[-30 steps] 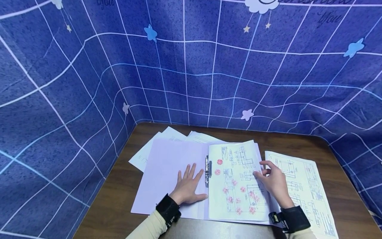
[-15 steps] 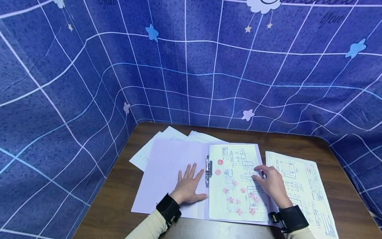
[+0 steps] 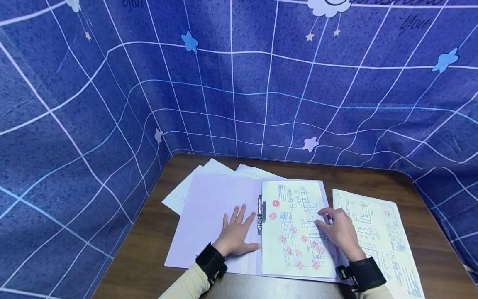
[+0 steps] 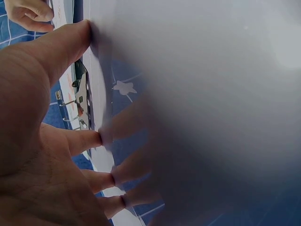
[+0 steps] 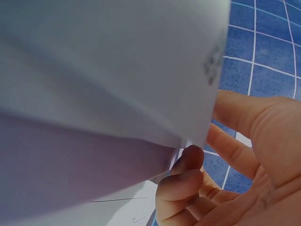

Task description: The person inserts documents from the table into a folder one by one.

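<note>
Beyond the brown wooden desk [image 3: 134, 253], blue gridded cloth [image 3: 246, 66]. Mid-desk, pressing open lilac folder [image 3: 209, 195] with spread left hand [image 3: 237, 232]; pinching red-stamped white drawing sheets [image 3: 276, 253], already inside, with right hand [image 3: 341, 230]. Still outside, toward right edge: loose white drawings [image 3: 379, 216].

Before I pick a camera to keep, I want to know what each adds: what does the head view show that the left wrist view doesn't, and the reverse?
Only the head view: the brown wooden table, loose white printed sheets partly under the open light purple folder, a separate white drawing sheet, and black wristbands.

Only the left wrist view: the left hand's palm side, its fingers mirrored in the folder's cover.

Both: parts of both hands, including the right hand, the folder, its silver metal clip, and the blue white-lined fabric.
</note>
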### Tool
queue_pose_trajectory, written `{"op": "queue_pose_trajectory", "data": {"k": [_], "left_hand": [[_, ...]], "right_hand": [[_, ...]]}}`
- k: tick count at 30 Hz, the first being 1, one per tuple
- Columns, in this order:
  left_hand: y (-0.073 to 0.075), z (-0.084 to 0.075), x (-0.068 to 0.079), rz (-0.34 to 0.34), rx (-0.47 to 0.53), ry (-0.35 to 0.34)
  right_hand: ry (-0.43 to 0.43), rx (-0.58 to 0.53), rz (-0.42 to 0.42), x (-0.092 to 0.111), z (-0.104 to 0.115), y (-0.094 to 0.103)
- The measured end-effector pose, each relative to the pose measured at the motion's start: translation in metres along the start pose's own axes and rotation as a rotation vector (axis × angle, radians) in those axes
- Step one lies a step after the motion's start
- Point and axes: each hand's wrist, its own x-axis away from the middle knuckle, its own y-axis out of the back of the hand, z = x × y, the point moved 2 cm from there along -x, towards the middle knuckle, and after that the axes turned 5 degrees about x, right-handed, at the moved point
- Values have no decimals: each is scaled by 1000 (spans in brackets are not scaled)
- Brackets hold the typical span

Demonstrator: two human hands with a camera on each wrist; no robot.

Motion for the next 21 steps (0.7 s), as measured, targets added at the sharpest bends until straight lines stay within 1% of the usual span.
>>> {"op": "queue_pose_trajectory", "data": {"k": [13, 18, 21], "left_hand": [[1, 0, 0, 2, 7, 0], [1, 0, 0, -1, 6, 1], [1, 0, 1, 1, 10, -5]], "right_hand": [[16, 7, -20, 1, -1, 0], [52, 13, -45, 1, -2, 5], [60, 7, -42, 1, -5, 11]]}}
